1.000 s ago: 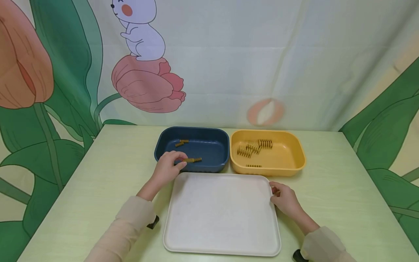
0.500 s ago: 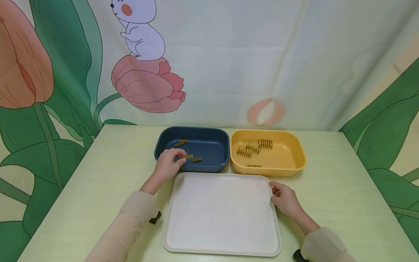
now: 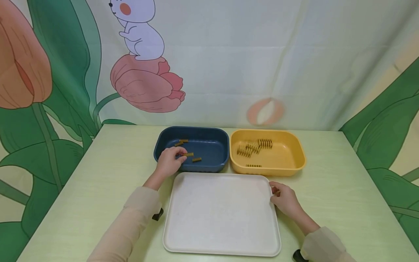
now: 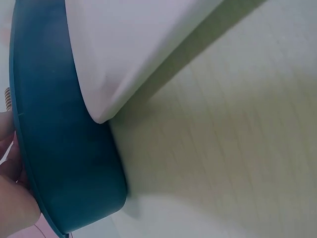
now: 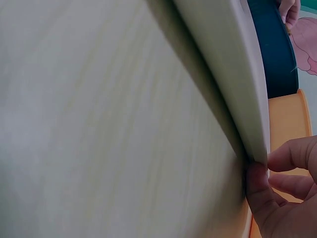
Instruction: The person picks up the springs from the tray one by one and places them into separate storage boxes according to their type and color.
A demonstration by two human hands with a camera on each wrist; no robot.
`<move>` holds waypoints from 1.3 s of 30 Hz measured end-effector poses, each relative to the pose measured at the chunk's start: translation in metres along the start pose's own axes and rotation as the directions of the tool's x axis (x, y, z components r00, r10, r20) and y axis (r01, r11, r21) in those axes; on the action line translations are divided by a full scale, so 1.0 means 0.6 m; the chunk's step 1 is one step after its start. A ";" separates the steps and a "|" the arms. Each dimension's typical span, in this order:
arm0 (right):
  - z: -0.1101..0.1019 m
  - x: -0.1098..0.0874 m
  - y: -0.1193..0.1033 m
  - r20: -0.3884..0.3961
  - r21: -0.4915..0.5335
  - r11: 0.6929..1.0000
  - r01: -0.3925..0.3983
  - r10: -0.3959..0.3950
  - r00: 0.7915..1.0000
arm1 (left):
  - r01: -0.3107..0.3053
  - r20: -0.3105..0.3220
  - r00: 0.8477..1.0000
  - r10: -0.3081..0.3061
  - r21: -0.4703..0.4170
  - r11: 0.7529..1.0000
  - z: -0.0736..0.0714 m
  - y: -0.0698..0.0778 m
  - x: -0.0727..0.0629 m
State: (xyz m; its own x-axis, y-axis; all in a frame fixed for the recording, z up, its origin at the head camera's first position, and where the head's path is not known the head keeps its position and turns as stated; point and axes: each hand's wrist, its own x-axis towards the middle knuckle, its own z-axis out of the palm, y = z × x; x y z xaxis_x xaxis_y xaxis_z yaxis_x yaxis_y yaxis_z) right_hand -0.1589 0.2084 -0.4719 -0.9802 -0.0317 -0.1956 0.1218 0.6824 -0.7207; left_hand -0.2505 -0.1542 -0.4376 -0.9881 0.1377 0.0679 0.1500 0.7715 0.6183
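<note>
My left hand (image 3: pixel 169 160) pinches a small brass-coloured coil spring (image 3: pixel 188 154) over the near left part of the dark blue bin (image 3: pixel 214 166). Another small spring (image 3: pixel 196 159) lies in the bin just right of it, and two more sit toward the back left. In the left wrist view the fingers show at the bin's rim, with the spring's end (image 4: pixel 8 99) poking out beyond. At the white tray's (image 3: pixel 222 214) far right corner, my right hand (image 3: pixel 286 199) grips the edge between thumb and fingers, as the right wrist view also shows.
A yellow bin (image 3: pixel 284 160) stands right of the blue one, with several larger coil springs (image 3: pixel 253 147) inside. Both bins stand behind the tray on a pale green table (image 3: pixel 343 189). A printed curtain (image 3: pixel 222 65) hangs behind the table.
My left hand has risen slightly and moved back with the spring, which now sits apart from the spring beside it. The right hand has stayed at the tray.
</note>
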 end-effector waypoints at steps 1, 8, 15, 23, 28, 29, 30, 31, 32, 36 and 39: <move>0.000 0.000 0.000 0.000 0.001 1.000 0.001 -0.001 1.000 | 0.002 0.000 1.000 -0.002 0.002 1.000 0.000 0.000 0.001; 0.000 0.000 0.000 -0.002 0.001 1.000 0.004 -0.004 1.000 | 0.028 0.015 1.000 -0.028 0.010 1.000 0.000 -0.003 0.016; 0.001 0.001 0.001 -0.002 0.000 1.000 0.003 -0.003 1.000 | 0.033 0.037 0.999 -0.034 0.016 0.999 -0.001 -0.006 0.030; 0.000 0.000 0.000 -0.004 -0.001 1.000 0.010 -0.010 1.000 | 0.103 0.071 0.992 -0.102 -0.015 0.995 -0.001 -0.009 0.044; 0.000 0.000 -0.001 -0.007 0.005 1.000 0.014 -0.014 1.000 | 0.117 0.079 0.990 -0.117 0.003 0.993 -0.001 -0.013 0.054; 0.000 -0.001 -0.001 -0.009 0.007 1.000 0.015 -0.015 1.000 | 0.117 0.081 0.990 -0.117 0.006 0.993 0.000 -0.014 0.056; 0.000 -0.001 0.000 -0.009 0.007 1.000 0.015 -0.015 1.000 | 0.118 0.082 0.990 -0.118 0.007 0.993 0.000 -0.015 0.058; 0.000 -0.001 0.000 -0.010 0.008 1.000 0.016 -0.016 1.000 | 0.123 0.087 0.989 -0.123 0.005 0.992 0.000 -0.015 0.059; 0.000 0.000 0.000 -0.010 0.008 1.000 0.016 -0.016 1.000 | 0.119 0.090 0.989 -0.120 0.009 0.993 0.000 -0.016 0.060; 0.000 0.000 0.001 -0.009 0.004 1.000 0.015 -0.015 1.000 | 0.118 0.107 0.987 -0.120 0.020 0.993 -0.001 -0.014 0.061; 0.000 -0.001 0.001 -0.008 0.004 1.000 0.016 -0.016 1.000 | 0.113 0.117 0.986 -0.117 0.038 0.993 -0.002 -0.012 0.061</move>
State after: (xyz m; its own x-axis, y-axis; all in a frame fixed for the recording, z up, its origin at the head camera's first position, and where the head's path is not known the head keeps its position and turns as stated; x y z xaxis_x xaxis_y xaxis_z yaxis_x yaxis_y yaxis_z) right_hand -0.1583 0.2088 -0.4720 -0.9832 -0.0370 -0.1790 0.1067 0.6791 -0.7262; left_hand -0.2879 -0.1554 -0.4389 -0.9882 0.1185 -0.0974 0.0382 0.8050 0.5921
